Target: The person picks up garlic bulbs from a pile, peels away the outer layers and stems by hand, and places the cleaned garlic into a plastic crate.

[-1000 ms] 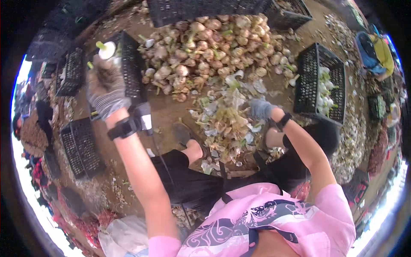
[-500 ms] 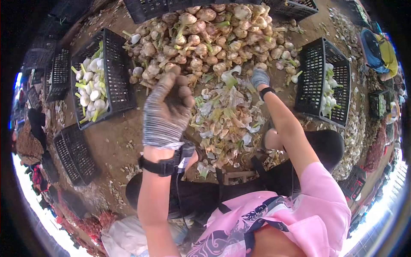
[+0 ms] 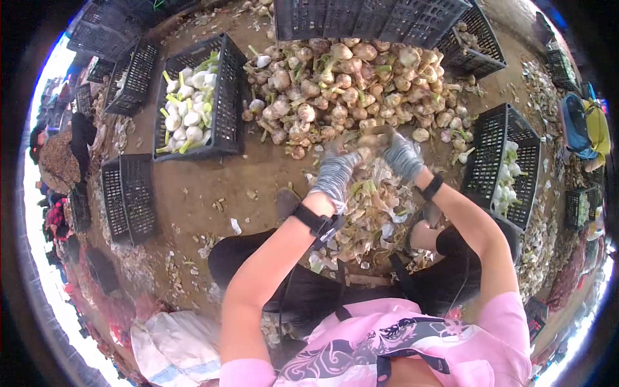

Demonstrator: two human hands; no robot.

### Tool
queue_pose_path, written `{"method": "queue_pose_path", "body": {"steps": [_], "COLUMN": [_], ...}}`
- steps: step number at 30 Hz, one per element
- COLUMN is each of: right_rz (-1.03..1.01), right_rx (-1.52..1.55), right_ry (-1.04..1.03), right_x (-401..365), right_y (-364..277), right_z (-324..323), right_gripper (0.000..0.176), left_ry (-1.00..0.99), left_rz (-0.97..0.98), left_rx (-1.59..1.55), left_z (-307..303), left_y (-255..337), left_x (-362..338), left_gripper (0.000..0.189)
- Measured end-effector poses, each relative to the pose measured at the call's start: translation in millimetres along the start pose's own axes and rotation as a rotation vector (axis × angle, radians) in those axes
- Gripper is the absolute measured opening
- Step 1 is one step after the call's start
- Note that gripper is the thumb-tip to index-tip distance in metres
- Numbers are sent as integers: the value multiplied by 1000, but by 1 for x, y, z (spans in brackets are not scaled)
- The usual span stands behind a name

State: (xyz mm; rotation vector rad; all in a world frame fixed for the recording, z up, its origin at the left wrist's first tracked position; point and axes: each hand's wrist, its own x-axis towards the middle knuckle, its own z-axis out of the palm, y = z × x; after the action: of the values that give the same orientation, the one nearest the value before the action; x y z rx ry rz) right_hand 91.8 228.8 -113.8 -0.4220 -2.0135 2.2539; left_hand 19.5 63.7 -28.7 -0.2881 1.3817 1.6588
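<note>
My left hand, in a striped grey glove, is in front of the garlic heap with its fingers closed on a garlic bulb. Close on its right is my right hand, gloved too, reaching over towards the same bulb. Its fingers are smeared by motion, so their grip cannot be made out. A big heap of untrimmed garlic lies just beyond both hands. Below them, loose peelings and leaves are piled on the ground between my legs.
A black crate of white trimmed garlic stands at the left, another crate with garlic at the right. An empty-looking black crate is at the lower left. More crates stand behind the heap. A white sack lies at the lower left.
My left hand has gone from raised and open to closed on a bulb beside my right hand. My right hand has left the heap's edge. The view has shifted.
</note>
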Motion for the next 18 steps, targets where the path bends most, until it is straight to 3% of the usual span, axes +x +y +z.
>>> {"method": "queue_pose_path", "body": {"steps": [2, 5, 6, 8, 9, 14, 16, 17, 18], "right_rz": [-112, -149, -99, 120, 146, 95, -334, -193, -192], "right_rx": [-731, -539, -653, 39, 80, -52, -342, -265, -261], "right_ry": [5, 134, 162, 118, 127, 65, 128, 104, 107], "right_x": [-24, -42, -50, -54, -60, -70, -64, -66, -69], "right_y": [-77, -100, -114, -125, -143, -147, -124, -132, -139], "right_z": [33, 36, 31, 20, 21, 8, 5, 8, 9], "right_gripper": [34, 42, 37, 36, 40, 52, 55, 52, 52], "left_ry": [-77, -273, -206, -235, -253, -393, -407, -390, -373], "left_rz": [93, 130, 210, 434, 429, 589, 620, 628, 638], "left_rx": [-24, -174, -132, -1, 3, 225, 281, 286, 289], "left_z": [0, 1, 8, 16, 18, 32, 34, 35, 35], "left_y": [-11, -18, -9, -4, 0, 7, 9, 9, 9], "left_x": [1, 1, -11, -22, -26, -43, -47, -50, -51], "left_gripper": [47, 45, 47, 49, 49, 58, 63, 63, 62]}}
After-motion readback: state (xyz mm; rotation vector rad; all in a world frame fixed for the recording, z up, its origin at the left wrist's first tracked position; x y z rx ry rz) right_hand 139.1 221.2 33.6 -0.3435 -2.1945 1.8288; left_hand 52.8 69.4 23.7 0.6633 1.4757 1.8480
